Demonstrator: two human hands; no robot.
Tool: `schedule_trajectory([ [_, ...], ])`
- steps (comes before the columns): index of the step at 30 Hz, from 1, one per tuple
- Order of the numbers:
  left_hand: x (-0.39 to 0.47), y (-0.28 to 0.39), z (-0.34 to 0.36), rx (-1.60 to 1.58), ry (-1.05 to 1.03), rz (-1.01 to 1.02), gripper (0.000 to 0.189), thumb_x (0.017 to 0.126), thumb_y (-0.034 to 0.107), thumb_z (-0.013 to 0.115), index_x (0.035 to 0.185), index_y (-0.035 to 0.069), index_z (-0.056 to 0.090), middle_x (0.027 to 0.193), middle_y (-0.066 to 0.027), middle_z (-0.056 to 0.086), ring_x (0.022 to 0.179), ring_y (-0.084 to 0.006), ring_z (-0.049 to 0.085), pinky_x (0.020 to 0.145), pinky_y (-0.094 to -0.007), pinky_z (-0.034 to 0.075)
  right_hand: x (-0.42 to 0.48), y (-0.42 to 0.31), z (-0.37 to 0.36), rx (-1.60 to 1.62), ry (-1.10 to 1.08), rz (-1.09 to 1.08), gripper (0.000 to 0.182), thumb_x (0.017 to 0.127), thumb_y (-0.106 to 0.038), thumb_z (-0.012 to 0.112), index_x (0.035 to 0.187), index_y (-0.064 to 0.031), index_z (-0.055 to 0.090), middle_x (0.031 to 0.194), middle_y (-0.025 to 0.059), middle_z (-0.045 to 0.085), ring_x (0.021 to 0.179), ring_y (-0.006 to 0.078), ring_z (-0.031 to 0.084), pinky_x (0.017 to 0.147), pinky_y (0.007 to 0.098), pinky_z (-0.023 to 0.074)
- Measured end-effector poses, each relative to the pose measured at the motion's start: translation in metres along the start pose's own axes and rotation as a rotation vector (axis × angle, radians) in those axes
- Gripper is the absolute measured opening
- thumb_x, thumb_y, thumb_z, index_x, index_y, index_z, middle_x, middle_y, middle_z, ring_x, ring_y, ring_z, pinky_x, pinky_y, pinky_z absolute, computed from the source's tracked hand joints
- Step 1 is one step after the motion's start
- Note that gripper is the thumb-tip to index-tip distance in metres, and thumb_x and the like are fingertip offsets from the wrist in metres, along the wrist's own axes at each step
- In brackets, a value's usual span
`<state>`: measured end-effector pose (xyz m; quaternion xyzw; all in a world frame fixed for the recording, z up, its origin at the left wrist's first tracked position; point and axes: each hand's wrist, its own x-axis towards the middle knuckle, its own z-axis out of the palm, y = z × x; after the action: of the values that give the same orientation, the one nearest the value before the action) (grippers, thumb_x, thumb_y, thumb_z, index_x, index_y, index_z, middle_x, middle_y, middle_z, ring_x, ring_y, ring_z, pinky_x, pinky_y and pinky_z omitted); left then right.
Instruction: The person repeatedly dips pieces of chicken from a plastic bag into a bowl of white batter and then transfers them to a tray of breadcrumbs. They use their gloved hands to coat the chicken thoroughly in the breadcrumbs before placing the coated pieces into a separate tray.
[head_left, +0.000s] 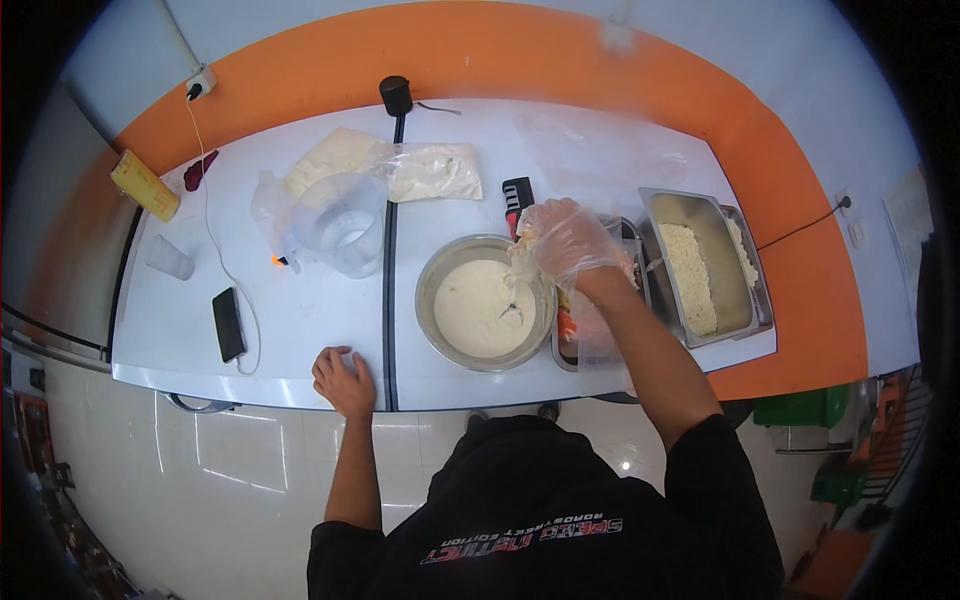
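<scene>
My right hand, in a clear plastic glove, is closed around a batter-coated piece of food over the right rim of a round metal bowl. Batter hangs from the piece into the pale batter. A metal utensil lies partly sunk in that batter. Behind my right hand and forearm is a metal tray with food and plastic in it, partly hidden. My bare left hand rests on the table's front edge, left of the dark seam, its fingers loosely curled with nothing seen in them.
Two metal pans with pale crumbs stand at right. A red-black knife sharpener lies behind the bowl. Left of the seam stand a clear plastic jug, a plastic cup and a phone on a cable. Bags of pale powder lie behind.
</scene>
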<state>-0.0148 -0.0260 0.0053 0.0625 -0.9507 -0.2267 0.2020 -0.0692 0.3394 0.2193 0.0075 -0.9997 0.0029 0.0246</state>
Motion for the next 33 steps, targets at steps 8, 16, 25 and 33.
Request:
schedule_trajectory([
  [8, 0.0, -0.003, 0.0, 0.004, -0.021, -0.007, 0.021, 0.087, 0.018, 0.063, 0.106, 0.01, 0.062, 0.12, -0.0081, 0.056, 0.122, -0.0302, 0.047, 0.097, -0.0467, 0.035, -0.01, -0.01, -0.042, 0.046, -0.007, 0.006, 0.033, 0.085, -0.036, 0.066, 0.104, -0.01, 0.07, 0.107, 0.0147, 0.07, 0.104, 0.0321, 0.066, 0.09, 0.0443, 0.0531],
  [16, 0.003, 0.003, -0.001, 0.006, -0.021, -0.02, 0.021, 0.087, 0.019, 0.063, 0.106, 0.01, 0.063, 0.118, -0.0081, 0.056, 0.12, -0.0298, 0.047, 0.097, -0.0462, 0.034, 0.001, -0.004, 0.007, 0.017, -0.075, 0.011, 0.023, 0.089, -0.029, 0.062, 0.105, -0.0129, 0.069, 0.106, 0.0139, 0.071, 0.107, 0.0322, 0.065, 0.092, 0.0419, 0.0517],
  [25, 0.0, -0.002, 0.003, 0.006, 0.007, 0.009, 0.021, 0.086, 0.019, 0.063, 0.106, 0.011, 0.062, 0.119, -0.0068, 0.056, 0.12, -0.0292, 0.047, 0.096, -0.0458, 0.035, 0.002, -0.002, 0.008, 0.319, 0.068, 0.06, 0.035, 0.087, -0.036, 0.067, 0.107, -0.0076, 0.068, 0.11, 0.0175, 0.07, 0.106, 0.0365, 0.065, 0.091, 0.0439, 0.0525],
  [33, 0.001, -0.003, 0.003, 0.02, -0.013, -0.014, 0.02, 0.086, 0.019, 0.064, 0.105, 0.011, 0.062, 0.119, -0.0064, 0.056, 0.12, -0.0289, 0.047, 0.096, -0.0455, 0.035, 0.003, -0.004, -0.008, 0.426, 0.047, 0.095, 0.032, 0.088, -0.035, 0.064, 0.109, -0.0102, 0.068, 0.112, 0.0175, 0.069, 0.106, 0.0377, 0.065, 0.091, 0.045, 0.0517],
])
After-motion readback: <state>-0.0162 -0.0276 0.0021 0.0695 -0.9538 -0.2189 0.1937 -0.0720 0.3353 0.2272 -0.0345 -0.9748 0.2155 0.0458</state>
